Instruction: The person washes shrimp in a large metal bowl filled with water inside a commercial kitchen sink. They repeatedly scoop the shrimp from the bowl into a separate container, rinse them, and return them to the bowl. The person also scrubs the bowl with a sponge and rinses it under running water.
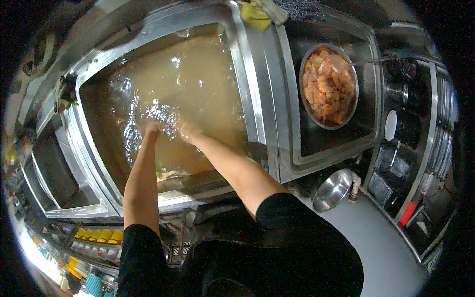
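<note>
Cloudy brown water (207, 78) fills a large stainless steel sink (252, 85) in front of me. Both my arms reach down into it. My left hand (153, 126) is sunk at the wrist, and the murky water hides its fingers. Close beside it, my right hand (188, 133) is partly under the surface, its back still showing. Ripples and bright glints lie between the two hands. Whether either one holds something below the water cannot be seen. Some pale and green scraps (171, 173) float near the sink's front wall.
In the right-hand sink basin (308, 146) stands a round metal bowl of raw orange-pink meat or seafood (328, 87). A yellow cloth (256, 16) lies on the back rim. An empty steel bowl (333, 190) is tilted below at right, near shelving (423, 148). Yellow cups (100, 235) line a lower-left shelf.
</note>
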Available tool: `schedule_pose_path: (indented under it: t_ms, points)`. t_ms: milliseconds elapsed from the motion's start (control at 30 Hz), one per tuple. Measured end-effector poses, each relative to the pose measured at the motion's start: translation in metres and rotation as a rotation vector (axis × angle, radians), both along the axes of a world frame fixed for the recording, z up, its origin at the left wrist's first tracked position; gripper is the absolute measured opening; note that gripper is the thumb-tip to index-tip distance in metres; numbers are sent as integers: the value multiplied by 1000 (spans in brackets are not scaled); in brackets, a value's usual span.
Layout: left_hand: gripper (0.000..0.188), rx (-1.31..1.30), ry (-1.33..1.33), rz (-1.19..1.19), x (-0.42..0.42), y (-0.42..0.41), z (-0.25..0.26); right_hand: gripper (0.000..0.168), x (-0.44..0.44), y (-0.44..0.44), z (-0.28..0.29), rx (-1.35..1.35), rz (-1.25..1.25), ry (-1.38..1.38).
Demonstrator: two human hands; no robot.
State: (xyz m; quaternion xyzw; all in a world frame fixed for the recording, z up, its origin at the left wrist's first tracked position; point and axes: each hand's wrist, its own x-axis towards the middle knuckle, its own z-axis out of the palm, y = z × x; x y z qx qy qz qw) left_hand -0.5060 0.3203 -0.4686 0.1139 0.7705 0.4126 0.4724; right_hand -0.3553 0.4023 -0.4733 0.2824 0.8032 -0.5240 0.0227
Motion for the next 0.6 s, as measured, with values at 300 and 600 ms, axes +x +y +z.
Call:
schedule_pose_path:
  t_ms: [300,600]
  points:
    - [45,-77,-273,85,67,-67,-52,16,-1,23,124,85,28,-500]
    - [35,-167,-71,-572,113,-26,-19,9,61,59,263,102,19,92]
